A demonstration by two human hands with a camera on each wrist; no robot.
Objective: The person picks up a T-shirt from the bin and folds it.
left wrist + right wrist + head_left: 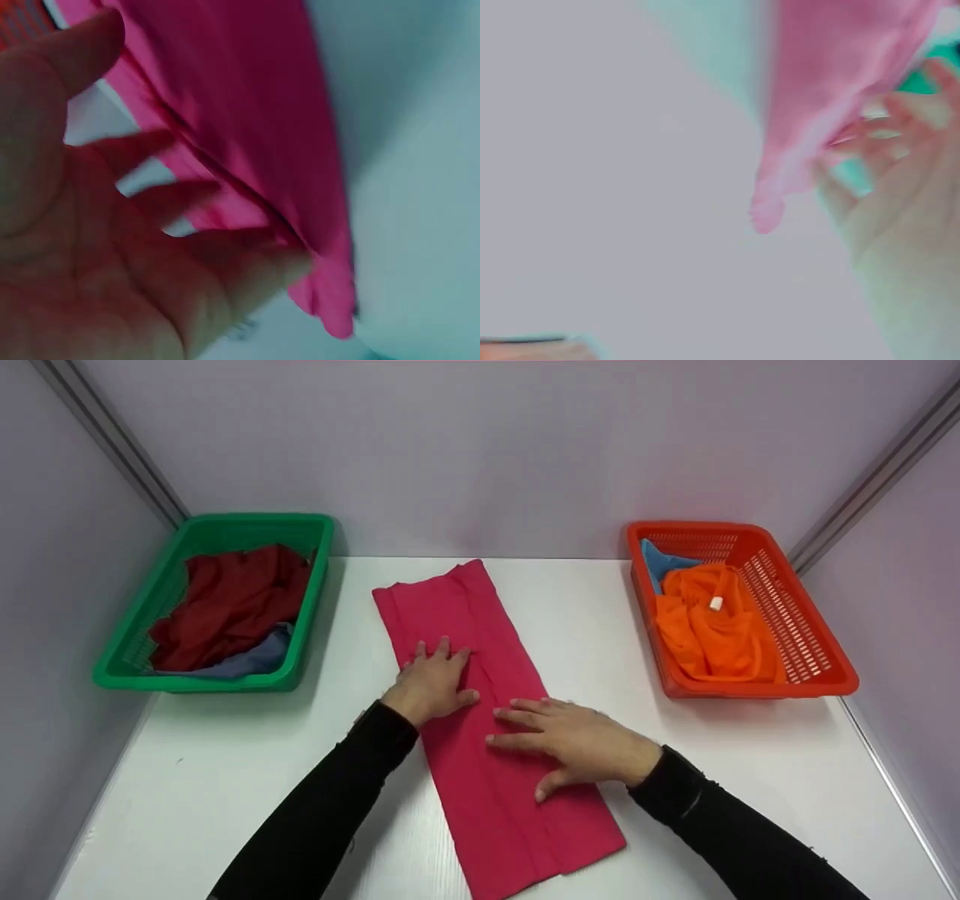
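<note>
A pinkish-red cloth, folded into a long strip, lies slantwise on the white table. My left hand rests on its upper half, fingers spread and pointing away from me. Lower down on the right side, my right hand lies on the same cloth with its fingers stretched to the left. Neither hand grips the fabric. In the left wrist view a lengthwise fold runs along the cloth beside the extended fingers. The right wrist view is blurred, but shows the cloth near the fingertips.
At the back left stands a green basket with dark red cloth and blue-grey cloth. A red-orange basket at the back right holds orange cloth and blue cloth. Pale walls enclose the table.
</note>
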